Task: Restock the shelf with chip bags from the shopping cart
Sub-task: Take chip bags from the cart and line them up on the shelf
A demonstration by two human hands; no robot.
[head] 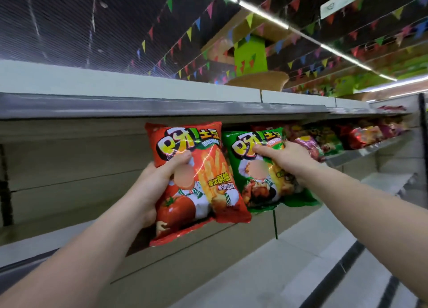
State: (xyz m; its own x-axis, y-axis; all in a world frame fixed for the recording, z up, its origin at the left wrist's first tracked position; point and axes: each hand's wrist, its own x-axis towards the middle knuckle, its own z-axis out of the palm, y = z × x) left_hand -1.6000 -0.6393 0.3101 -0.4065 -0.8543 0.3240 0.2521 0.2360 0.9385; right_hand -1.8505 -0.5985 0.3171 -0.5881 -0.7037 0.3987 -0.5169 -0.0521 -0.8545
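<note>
1. Red chip bag [203,169], one, glossy and puffed, is held upright at the shelf [254,245] front.
2. One green chip bag [261,182] stands just right, touching it.
3. Left hand [157,180] grips the red bag's side, thumb across its front.
4. Right hand [287,159] clasps the green bag's upper part.
5. Further bags [347,136] line the shelf rightward.

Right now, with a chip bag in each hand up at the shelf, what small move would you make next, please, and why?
Probably push the red bag forward onto the shelf. The left hand grips it upright beside the green bag, which the right hand holds further right, next to the bags already stocked. The stretch of shelf behind the red bag looks bare.
</note>
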